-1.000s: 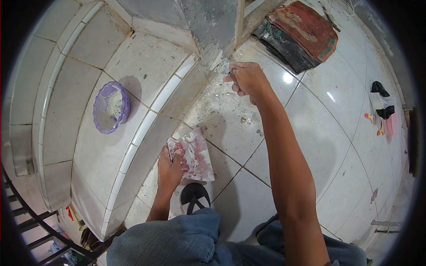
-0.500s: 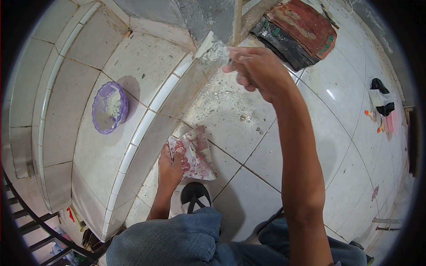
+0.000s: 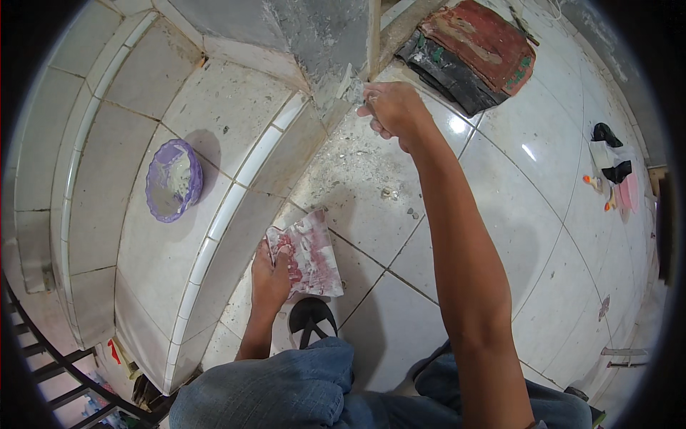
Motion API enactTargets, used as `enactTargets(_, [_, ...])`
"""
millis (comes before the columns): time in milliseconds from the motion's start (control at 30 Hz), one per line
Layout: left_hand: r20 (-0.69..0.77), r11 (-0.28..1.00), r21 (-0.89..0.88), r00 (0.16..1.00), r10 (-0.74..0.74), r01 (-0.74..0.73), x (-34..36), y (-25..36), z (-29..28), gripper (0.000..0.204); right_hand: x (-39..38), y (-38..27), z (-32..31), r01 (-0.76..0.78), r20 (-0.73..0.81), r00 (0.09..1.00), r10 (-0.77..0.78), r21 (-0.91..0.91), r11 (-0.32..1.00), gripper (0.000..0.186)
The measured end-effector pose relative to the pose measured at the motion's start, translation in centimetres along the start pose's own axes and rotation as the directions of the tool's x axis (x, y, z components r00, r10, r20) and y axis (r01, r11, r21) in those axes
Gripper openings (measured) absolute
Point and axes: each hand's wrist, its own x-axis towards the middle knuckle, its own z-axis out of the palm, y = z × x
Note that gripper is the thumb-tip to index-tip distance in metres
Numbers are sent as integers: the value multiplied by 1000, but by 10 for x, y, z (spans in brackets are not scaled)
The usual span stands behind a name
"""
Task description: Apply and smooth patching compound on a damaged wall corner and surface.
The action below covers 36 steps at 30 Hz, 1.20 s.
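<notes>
At the wall's (image 3: 320,43) lower corner, right hand (image 3: 391,107) grips the scraper (image 3: 351,89), apparently mid-spreading, left hand (image 3: 274,270) pinching the paste-smeared sheet (image 3: 316,254) lower down; next stroke likely calls for a flat, steady blade.

No lettering, label, number or sign can be read anywhere in view.

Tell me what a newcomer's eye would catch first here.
Probably the purple bowl of pale paste, bright on the tiled step at left. Then the right hand, holding a smeared flat tool by the grey wall at top centre. Below, the left hand grips a flat red-and-white piece.
</notes>
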Motion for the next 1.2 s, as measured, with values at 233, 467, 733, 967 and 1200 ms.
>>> enactTargets(233, [-11, 992, -100, 997, -76, 74, 2, -9, -2, 27, -33, -20, -15, 57, 36, 997, -64, 159, 986, 40])
enactTargets(467, [-5, 997, -74, 999, -38, 37, -1, -4, 2, 25, -1, 7, -25, -91, 0, 996, 91, 68, 994, 40])
enactTargets(733, [-31, 999, -44, 1000, -1, -1, -3, 7, 4, 21, -22, -22, -6, -5, 46, 999, -1, 125, 992, 43])
enactTargets(967, [25, 988, -129, 997, -80, 82, 2, 5, 7, 18, -61, -26, 3, 112, 9, 994, -112, -8, 994, 33])
enactTargets(1200, [23, 988, -139, 998, -65, 68, 2, -1, 10, 18, -25, 3, 8, 137, -182, 972, -150, -84, 987, 36])
